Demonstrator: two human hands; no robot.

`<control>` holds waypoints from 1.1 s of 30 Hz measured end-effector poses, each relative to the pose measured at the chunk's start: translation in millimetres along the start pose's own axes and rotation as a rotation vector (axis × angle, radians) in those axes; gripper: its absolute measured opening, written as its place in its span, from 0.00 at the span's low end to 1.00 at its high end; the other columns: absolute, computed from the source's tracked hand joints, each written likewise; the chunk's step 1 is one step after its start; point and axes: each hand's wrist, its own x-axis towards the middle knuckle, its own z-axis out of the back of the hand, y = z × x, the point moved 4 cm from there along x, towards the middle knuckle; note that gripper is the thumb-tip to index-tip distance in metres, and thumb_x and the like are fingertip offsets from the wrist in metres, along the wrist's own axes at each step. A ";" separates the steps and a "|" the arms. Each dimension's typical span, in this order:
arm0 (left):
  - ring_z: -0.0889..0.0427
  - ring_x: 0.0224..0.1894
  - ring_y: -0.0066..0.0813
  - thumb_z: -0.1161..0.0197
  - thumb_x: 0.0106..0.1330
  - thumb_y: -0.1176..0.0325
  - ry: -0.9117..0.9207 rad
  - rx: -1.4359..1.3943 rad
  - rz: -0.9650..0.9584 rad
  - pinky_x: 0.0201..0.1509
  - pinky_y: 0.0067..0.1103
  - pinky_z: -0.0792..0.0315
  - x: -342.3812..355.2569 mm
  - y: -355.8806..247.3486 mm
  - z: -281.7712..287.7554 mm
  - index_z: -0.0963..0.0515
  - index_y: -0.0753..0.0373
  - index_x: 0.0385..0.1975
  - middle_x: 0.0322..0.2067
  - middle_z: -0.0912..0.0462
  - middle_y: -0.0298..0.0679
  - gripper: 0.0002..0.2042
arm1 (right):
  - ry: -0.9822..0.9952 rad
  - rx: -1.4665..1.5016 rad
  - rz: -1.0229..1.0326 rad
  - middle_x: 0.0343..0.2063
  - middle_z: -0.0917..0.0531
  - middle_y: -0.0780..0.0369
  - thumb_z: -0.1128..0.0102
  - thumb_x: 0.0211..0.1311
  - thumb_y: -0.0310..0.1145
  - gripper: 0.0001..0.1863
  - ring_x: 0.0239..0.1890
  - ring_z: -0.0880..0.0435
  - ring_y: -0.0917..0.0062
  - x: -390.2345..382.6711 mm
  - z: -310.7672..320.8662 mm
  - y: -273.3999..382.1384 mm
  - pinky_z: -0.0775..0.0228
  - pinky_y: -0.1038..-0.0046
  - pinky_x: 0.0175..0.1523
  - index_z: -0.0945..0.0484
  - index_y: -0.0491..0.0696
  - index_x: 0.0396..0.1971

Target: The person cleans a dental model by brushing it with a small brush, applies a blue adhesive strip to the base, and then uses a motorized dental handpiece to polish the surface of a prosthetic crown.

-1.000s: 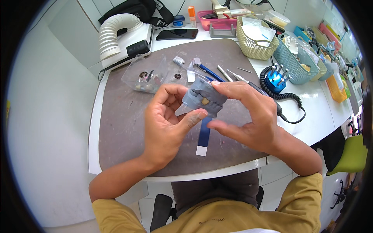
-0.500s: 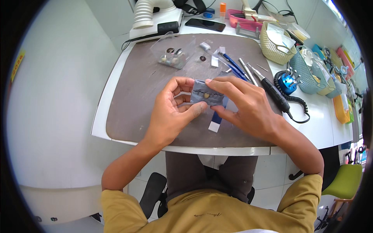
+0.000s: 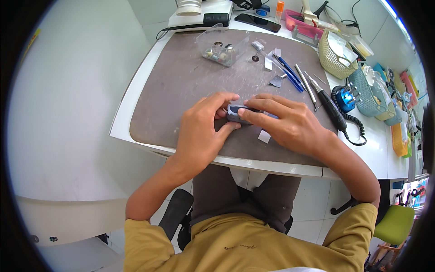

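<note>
My left hand (image 3: 199, 129) and my right hand (image 3: 287, 124) are closed around a grey-blue dental model (image 3: 232, 115) low over the brown mat (image 3: 158, 90). The left fingers and thumb grip its left side, while my right fingers lie across its top and right end. Much of the model is covered, and its teeth are out of sight. A strip with a white end (image 3: 264, 136) lies partly under my right hand. Blue pens (image 3: 290, 72), a silver instrument (image 3: 306, 86), a small grey scrap (image 3: 275, 81) and a corded handpiece (image 3: 333, 109) lie beyond it.
At the back are a clear box of small parts (image 3: 217, 52), a white hose machine (image 3: 195, 20), a phone (image 3: 257, 22) and a pink tray (image 3: 303, 27). Baskets (image 3: 334, 59) and a blue bur stand (image 3: 346, 97) line the right. A green chair (image 3: 394, 222) stands lower right.
The dental model has tipped over, so its toothed face with the tan tooth is hidden. My right fingers moved across its top. The view has shifted.
</note>
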 end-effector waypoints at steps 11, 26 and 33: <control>0.12 0.43 0.39 0.32 0.63 0.81 -0.019 -0.172 -0.304 0.46 0.28 0.18 1.9 1.1 8.0 0.17 0.64 0.45 0.45 0.13 0.42 0.11 | -0.074 0.026 -0.027 0.51 0.14 0.56 0.37 0.53 0.17 0.22 0.54 0.13 0.63 -6.7 1.3 2.9 0.15 0.65 0.51 0.19 0.47 0.51; 0.09 0.42 0.36 0.33 0.62 0.85 -0.042 -0.023 -0.372 0.46 0.24 0.16 -3.1 1.4 6.0 0.14 0.65 0.44 0.47 0.11 0.46 0.12 | -0.065 0.179 -0.551 0.48 0.12 0.58 0.38 0.67 0.23 0.10 0.44 0.11 0.69 -11.3 37.8 -39.6 0.19 0.70 0.47 0.16 0.43 0.46; 0.10 0.42 0.36 0.34 0.62 0.85 -0.055 0.073 -0.438 0.43 0.25 0.15 -4.5 -3.4 4.4 0.13 0.60 0.50 0.47 0.11 0.45 0.18 | 0.116 0.193 -0.676 0.37 0.14 0.57 0.29 0.62 0.37 0.15 0.35 0.15 0.65 -34.2 18.2 -48.4 0.23 0.66 0.46 0.14 0.43 0.43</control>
